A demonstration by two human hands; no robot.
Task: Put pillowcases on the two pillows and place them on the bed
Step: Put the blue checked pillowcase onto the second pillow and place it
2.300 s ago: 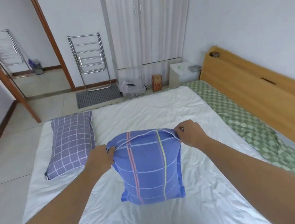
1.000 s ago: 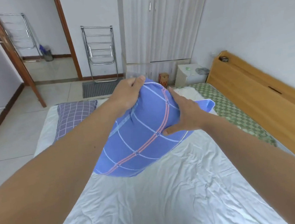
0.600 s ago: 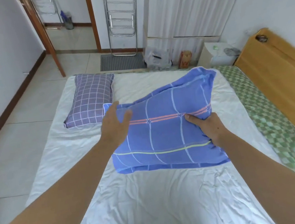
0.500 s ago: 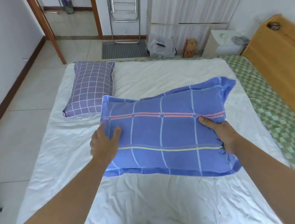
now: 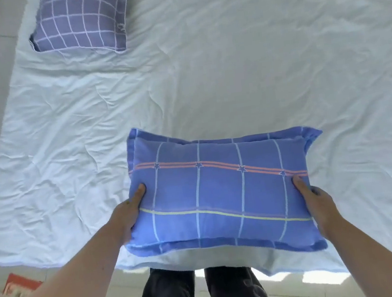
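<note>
Bed [image 5: 229, 70]: a broad surface covered by a white, creased sheet. Blue pillow [image 5: 220, 194]: a plump rectangle in a smooth blue pillowcase with a flat flanged border, pale grid lines, 1 orange band with stars and 1 yellow line; it is held at the near edge of the bed, overhanging it. Purple checked pillow [image 5: 80, 21]: soft, white-gridded, lying flat at the far left of the bed, well apart from the blue one. Left hand [image 5: 127, 218]: grip closed on the blue pillow's left end, thumb on top. Right hand [image 5: 317, 202]: grip closed on its right end, thumb on top.
</note>
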